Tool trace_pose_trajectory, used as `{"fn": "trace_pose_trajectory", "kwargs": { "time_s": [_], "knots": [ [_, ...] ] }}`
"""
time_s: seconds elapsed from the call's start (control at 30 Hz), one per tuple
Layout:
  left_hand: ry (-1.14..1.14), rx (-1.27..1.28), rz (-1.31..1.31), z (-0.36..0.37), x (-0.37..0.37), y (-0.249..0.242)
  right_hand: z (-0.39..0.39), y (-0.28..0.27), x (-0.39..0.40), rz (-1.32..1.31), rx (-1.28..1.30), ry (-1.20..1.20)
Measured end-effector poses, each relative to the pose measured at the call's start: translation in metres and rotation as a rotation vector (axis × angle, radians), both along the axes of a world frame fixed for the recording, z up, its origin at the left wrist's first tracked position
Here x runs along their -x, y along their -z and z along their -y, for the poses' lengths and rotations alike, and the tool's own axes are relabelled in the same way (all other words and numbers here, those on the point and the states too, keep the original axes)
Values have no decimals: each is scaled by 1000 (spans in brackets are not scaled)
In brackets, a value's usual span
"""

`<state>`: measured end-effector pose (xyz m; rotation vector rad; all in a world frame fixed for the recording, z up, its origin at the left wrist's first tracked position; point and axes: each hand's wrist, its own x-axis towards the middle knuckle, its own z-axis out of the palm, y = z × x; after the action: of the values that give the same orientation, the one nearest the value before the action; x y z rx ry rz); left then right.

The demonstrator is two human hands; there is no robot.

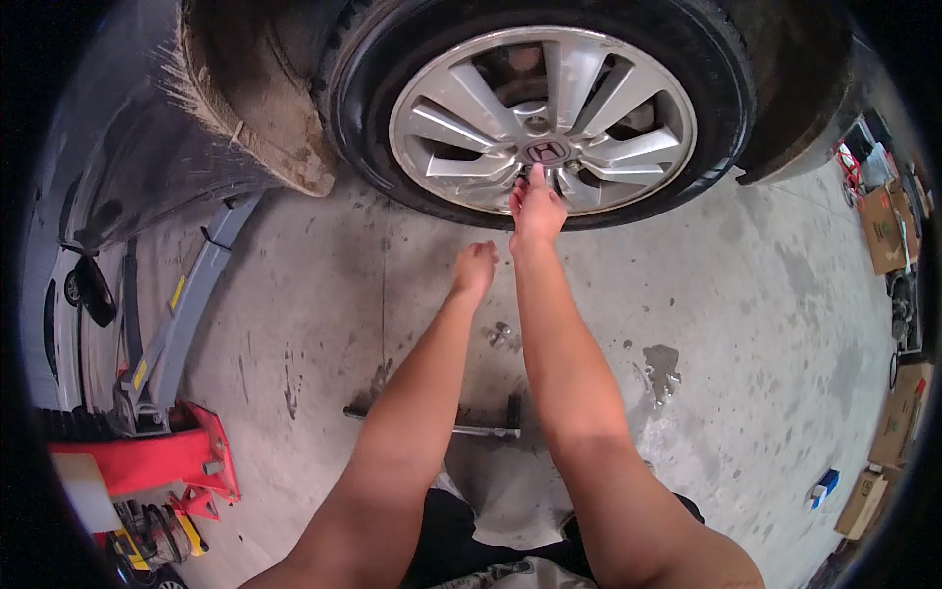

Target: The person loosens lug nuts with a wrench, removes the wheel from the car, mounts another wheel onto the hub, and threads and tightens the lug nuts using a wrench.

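My right hand (538, 208) reaches up to the silver alloy wheel (456, 120), its fingers pinched at a lug hole just below the centre cap (547, 151). What they pinch looks like a lug nut, mostly hidden by the fingertips. Below the black tire (392, 182), my left hand (476, 266) hangs in the air with its fingers curled; whatever may be inside is hidden. Several loose lug nuts (499, 335) lie on the concrete floor beneath my hands. A lug wrench (486, 430) rests on the floor between my forearms and my knees.
A grey lift arm (201, 285) slants along the left, above a red jack-like base (162, 461). Cardboard boxes (886, 231) line the right side. A small blue box (825, 487) sits on the floor, and a wet patch (661, 371) marks the concrete.
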<state>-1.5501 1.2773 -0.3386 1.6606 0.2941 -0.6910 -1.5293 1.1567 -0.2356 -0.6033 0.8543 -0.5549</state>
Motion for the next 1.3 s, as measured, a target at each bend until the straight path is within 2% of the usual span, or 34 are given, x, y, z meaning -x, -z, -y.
{"fn": "trace_pose_trajectory", "kwargs": {
  "time_s": [0.07, 0.1, 0.17, 0.2, 0.27, 0.37, 0.43, 0.5, 0.57, 0.6, 0.63, 0.7, 0.77, 0.83, 0.9, 0.97, 1.0, 1.07, 1.1, 1.13, 1.2, 1.23, 1.3],
  "knots": [
    [345, -575, 311, -25, 11, 43, 1, 10, 0, 66, -10, -39],
    [342, -582, 293, -39, 25, 53, 5, 12, -1, 65, -102, -68],
    [505, -723, 330, -62, 53, 69, 3, 1, 8, 31, -147, -144],
    [503, -721, 319, -67, 62, 66, 3, 2, 9, -12, 13, -191],
    [744, -734, 268, -73, 73, 58, 0, 1, 8, -66, 58, -165],
    [769, -673, 254, -77, 84, 90, 0, 5, 4, -59, 123, -139],
    [748, -663, 307, -67, 92, 82, -7, 1, 9, 37, -113, -119],
    [725, -671, 361, -60, 92, 86, -11, 7, 10, -9, -62, -131],
    [784, -692, 260, -54, 85, 102, -20, 4, 5, -123, 170, -35],
    [789, -690, 260, -53, 84, 101, -24, 6, 2, -62, 279, 34],
    [760, -675, 226, -52, 87, 102, -21, 11, 5, -72, 282, 36],
    [726, -665, 196, -54, 88, 106, -17, 11, 10, -14, 38, -152],
    [711, -730, 229, -55, 84, 115, -20, 12, 3, -50, 77, -142],
    [721, -798, 231, -54, 76, 108, -25, 24, -10, -117, 363, 34],
    [732, -864, 229, -45, 73, 87, -18, 20, -1, -80, 306, 5],
    [521, -820, 233, -32, 67, 35, -9, 5, 8, -48, 101, -98],
    [523, -821, 243, -24, 62, 18, -10, 1, 7, -104, 178, -63],
    [174, -628, 341, -5, 49, -6, -15, 18, -3, -120, 268, -23],
    [179, -626, 354, 1, 39, -9, -15, 15, -4, -144, 359, 8],
    [43, -542, 415, 8, 30, -12, -8, 13, 3, -76, 198, -122],
    [-214, -398, 492, 21, 17, -26, -3, 10, 7, -88, 134, -121],
    [-210, -394, 509, 25, 9, -23, -2, 7, 7, -109, 66, -131],
    [-485, -229, 640, 27, -11, -8, -5, 10, -1, -163, 146, -108]
  ]
}}
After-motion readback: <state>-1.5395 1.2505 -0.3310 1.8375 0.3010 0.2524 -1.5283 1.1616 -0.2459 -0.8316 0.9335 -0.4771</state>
